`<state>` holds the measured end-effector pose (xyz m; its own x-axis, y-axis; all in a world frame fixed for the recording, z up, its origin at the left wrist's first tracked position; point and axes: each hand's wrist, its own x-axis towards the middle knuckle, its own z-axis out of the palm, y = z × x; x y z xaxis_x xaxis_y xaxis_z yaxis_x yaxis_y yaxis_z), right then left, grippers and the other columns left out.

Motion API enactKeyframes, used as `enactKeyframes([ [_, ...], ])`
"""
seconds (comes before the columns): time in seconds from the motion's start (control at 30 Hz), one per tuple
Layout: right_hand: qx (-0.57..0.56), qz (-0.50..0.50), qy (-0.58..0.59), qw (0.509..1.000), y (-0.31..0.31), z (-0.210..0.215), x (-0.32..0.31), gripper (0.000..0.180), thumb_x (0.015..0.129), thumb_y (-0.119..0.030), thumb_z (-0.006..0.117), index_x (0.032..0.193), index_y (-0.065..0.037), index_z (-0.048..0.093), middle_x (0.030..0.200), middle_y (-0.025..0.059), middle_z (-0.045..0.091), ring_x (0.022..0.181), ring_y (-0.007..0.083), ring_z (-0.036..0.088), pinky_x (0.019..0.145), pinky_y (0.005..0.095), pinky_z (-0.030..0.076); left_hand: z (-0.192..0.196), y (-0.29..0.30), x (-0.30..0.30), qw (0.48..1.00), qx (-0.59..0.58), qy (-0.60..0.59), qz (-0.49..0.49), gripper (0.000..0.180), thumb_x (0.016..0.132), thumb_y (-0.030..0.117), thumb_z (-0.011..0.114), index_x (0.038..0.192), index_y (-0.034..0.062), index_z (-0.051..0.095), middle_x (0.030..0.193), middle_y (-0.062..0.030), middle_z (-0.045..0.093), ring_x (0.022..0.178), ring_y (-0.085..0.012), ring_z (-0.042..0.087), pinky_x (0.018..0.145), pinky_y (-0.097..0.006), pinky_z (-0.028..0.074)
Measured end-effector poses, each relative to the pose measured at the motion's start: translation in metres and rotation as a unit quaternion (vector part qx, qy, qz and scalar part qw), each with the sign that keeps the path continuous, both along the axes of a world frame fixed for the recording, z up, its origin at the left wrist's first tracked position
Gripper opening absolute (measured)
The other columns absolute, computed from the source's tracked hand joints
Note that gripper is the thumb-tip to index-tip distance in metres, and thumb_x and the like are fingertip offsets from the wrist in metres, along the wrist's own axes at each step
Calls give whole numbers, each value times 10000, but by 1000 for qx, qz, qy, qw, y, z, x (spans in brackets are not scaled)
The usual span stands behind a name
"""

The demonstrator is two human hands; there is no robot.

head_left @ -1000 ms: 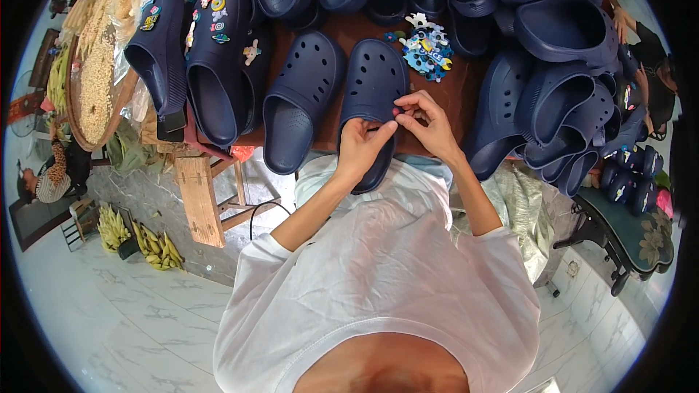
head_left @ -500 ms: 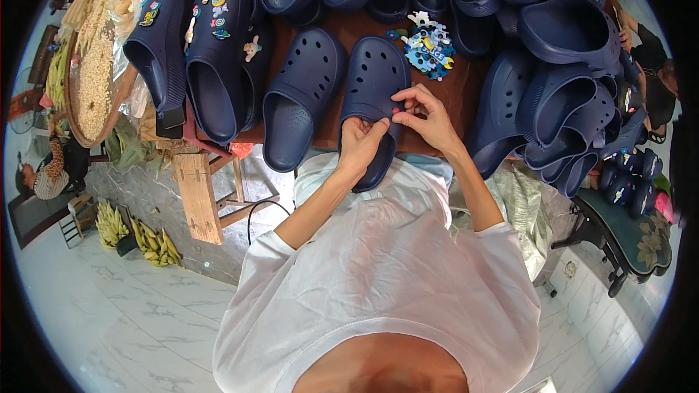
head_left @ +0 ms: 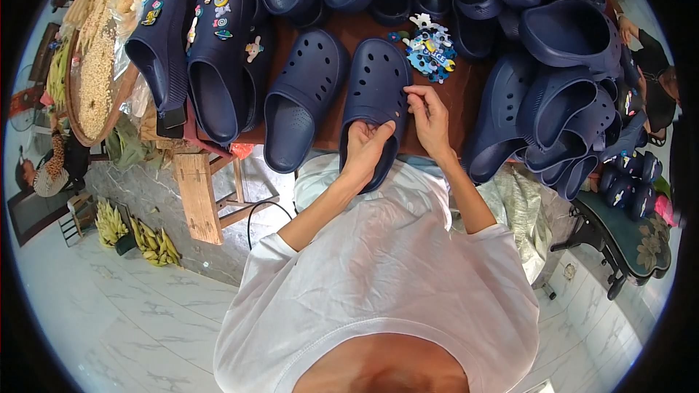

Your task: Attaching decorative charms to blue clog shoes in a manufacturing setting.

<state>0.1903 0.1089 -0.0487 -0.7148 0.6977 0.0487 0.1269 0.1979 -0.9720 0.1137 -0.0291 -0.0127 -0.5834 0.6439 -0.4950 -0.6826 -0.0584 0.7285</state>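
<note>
Near the charm pile (head_left: pixel 431 54): we are working at a brown table (head_left: pixel 470 94), and we are using this bright heap to say where things are lying.
Blue clog (head_left: pixel 375 84): it is lying just left of the charm pile, with its heel on our side. Its long way is running from us to the back, and its toe is pointing away and leaning a bit right.
Left hand (head_left: pixel 369 147): we are keeping it on our side of the charm pile, to the left. It is pinching the clog's edge, fingers tucking inside the opening, thumb pressing on top.
Right hand (head_left: pixel 431 124): it is hovering straight on our side of the charm pile, so it is being the nearer hand to it. The clog's edge is lying at its left, by the fingertips. Finger and thumb are bending close; we cannot tell if they are pinching something tiny.
Second clog (head_left: pixel 309 65): it is resting farther left of the charm pile, toe pointing away too.
Stack of clogs (head_left: pixel 568 33): it is rising right of the charm pile.
</note>
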Motion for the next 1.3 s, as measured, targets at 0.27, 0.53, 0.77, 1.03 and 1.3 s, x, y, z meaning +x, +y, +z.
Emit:
enactKeyframes([
  [0.27, 129, -84, -55, 987, 43, -11, -2, 207, 927, -42, 608, 1134, -41, 619, 984, 102, 582, 779, 179, 610, 694, 292, 507, -3, -1, -2, 1000, 22, -19, -1, 466, 887, 61, 676, 1293, -55, 479, 1218, -72, 583, 1050, -107, 574, 934, -235, 449],
  [0.53, 196, -97, -94, 971, 61, 11, -23, 269, 905, -23, 600, 1167, -79, 632, 1086, 117, 559, 848, 240, 598, 752, 347, 498, -17, -9, -10, 993, 92, -78, 11, 448, 830, -46, 550, 1271, -10, 483, 1158, -73, 583, 1009, -181, 577, 937, -362, 457],
  [0.77, 380, -29, -150, 912, 75, 23, -76, 336, 876, -154, 673, 1210, -141, 644, 1180, 133, 561, 1114, 351, 507, 919, 433, 431, -28, 5, -13, 990, 56, -112, 58, 347, 862, -72, 509, 1202, -11, 543, 1178, -76, 604, 1048, -188, 586, 975, -378, 464],
  [1.03, 420, 20, -187, 888, 75, 9, -64, 243, 868, -186, 677, 1106, -138, 676, 1184, 116, 555, 1151, 339, 477, 913, 471, 403, -34, 9, -12, 982, 71, -124, 120, 238, 948, 36, 572, 1177, -29, 555, 1115, -74, 615, 972, -176, 602, 877, -320, 501],
  [1.3, 363, -86, -152, 915, 103, 20, -62, 181, 867, -117, 659, 1045, -103, 687, 1017, 106, 605, 939, 318, 575, 801, 444, 469, -37, 15, -13, 975, 56, -156, 150, 233, 964, 30, 563, 1192, -16, 544, 1138, -69, 607, 979, -150, 603, 879, -309, 512],
])
